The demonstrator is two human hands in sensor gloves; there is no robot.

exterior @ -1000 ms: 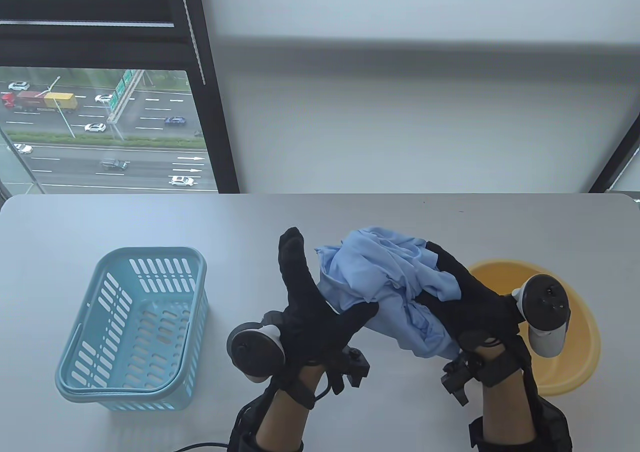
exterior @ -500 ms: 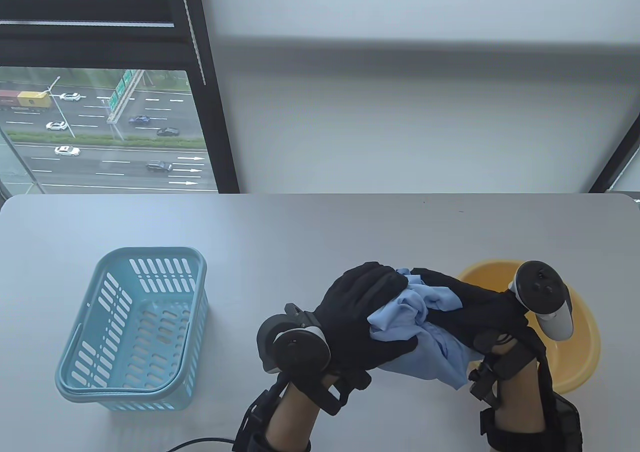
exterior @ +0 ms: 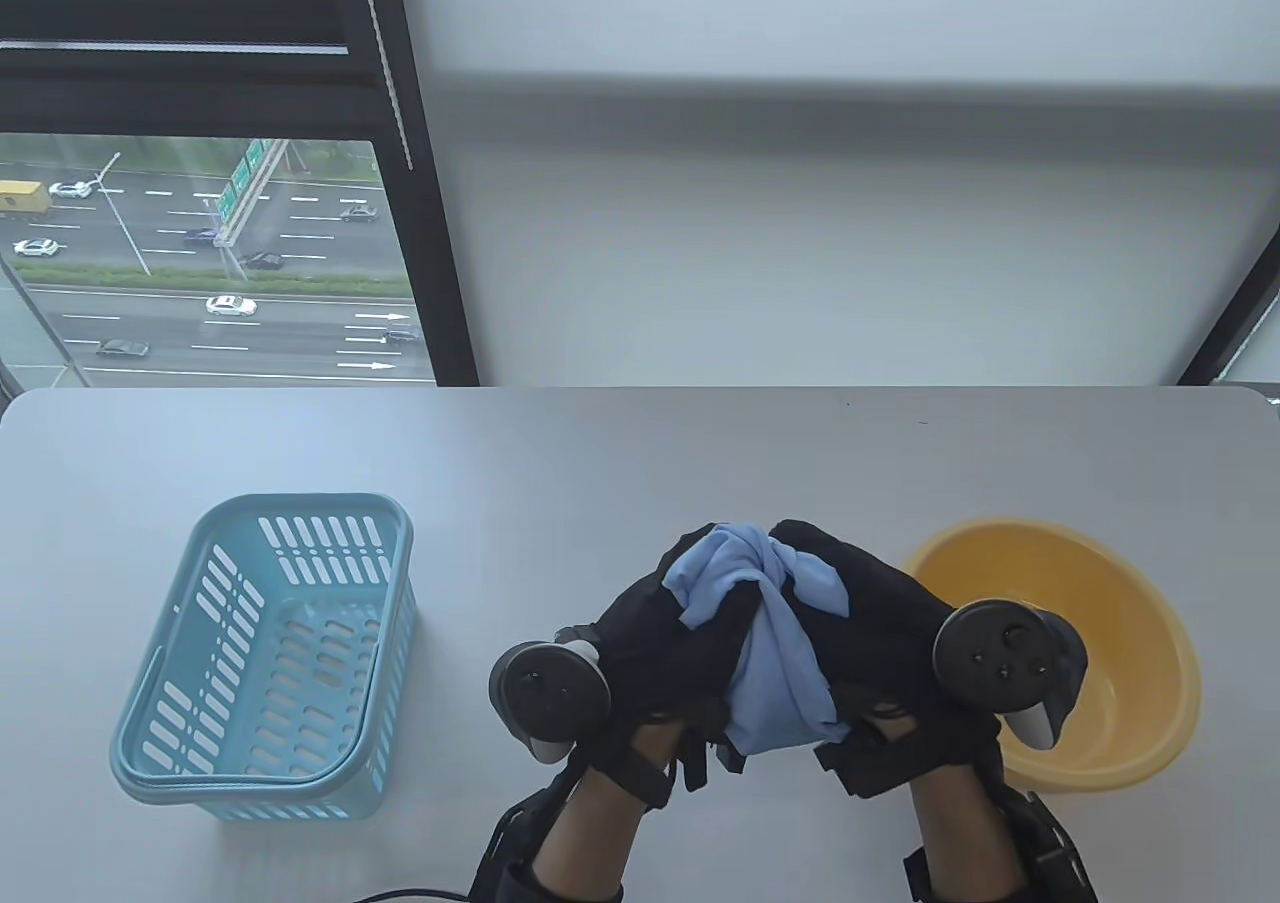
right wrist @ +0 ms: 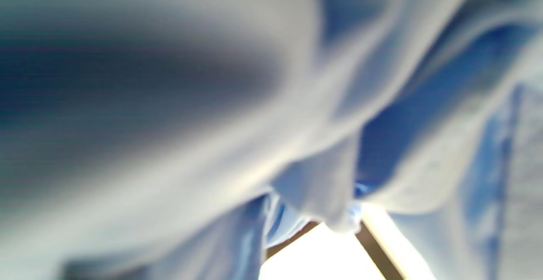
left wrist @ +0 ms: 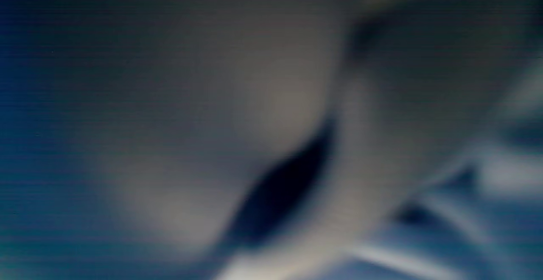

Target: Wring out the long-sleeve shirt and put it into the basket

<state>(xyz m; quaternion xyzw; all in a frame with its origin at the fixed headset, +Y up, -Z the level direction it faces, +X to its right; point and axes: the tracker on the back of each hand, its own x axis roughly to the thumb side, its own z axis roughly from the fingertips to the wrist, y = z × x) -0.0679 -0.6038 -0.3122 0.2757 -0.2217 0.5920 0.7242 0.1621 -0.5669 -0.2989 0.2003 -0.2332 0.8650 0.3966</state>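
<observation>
Taking up the whole lower half of the frame, the grey table (exterior: 640, 443) carries everything, with a big window (exterior: 200, 243) onto a highway in the upper left. Next down in size, the pale blue slotted basket (exterior: 150, 713) sits at lower left, well apart from the hands. A yellow bowl (exterior: 1150, 603) sits at lower right, its left edge partly hidden behind the right hand (exterior: 880, 633) and its tracker (exterior: 1005, 658). The left hand (exterior: 660, 643) is just beside it, both meeting bottom centre. Between them is the light blue shirt (exterior: 775, 663), scrunched into a tight bundle, fingers of both hands curled round it. Both wrist views are just blurry blue cloth up close. Half a second ago the bundle was looser and sat further right; now the hands are squeezed closer together.
</observation>
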